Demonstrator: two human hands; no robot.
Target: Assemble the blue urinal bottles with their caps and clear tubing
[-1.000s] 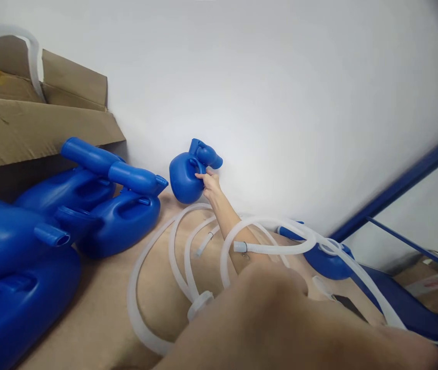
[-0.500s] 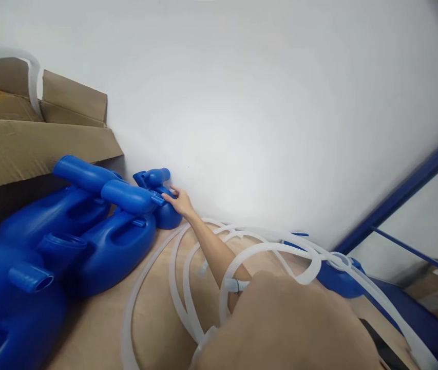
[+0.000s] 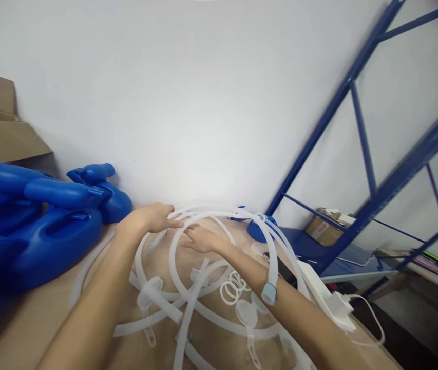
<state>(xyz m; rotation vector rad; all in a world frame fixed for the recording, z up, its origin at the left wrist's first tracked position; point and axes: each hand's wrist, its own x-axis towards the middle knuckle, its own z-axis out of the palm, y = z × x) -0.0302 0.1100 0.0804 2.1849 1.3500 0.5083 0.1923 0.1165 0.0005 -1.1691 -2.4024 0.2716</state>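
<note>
Tubing (image 3: 193, 299), lower lengths cut off at the bottom edge; milky white, looped on the bench (image 3: 45, 314). Left hand (image 3: 153, 218) at a loop, contact blurred, grip impossible to tell; right hand (image 3: 203, 239) just beside it, grip slack and parted.

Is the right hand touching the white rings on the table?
Apart. The head view shows it: the right hand is beyond the white rings, with a visible gap between them.
</note>
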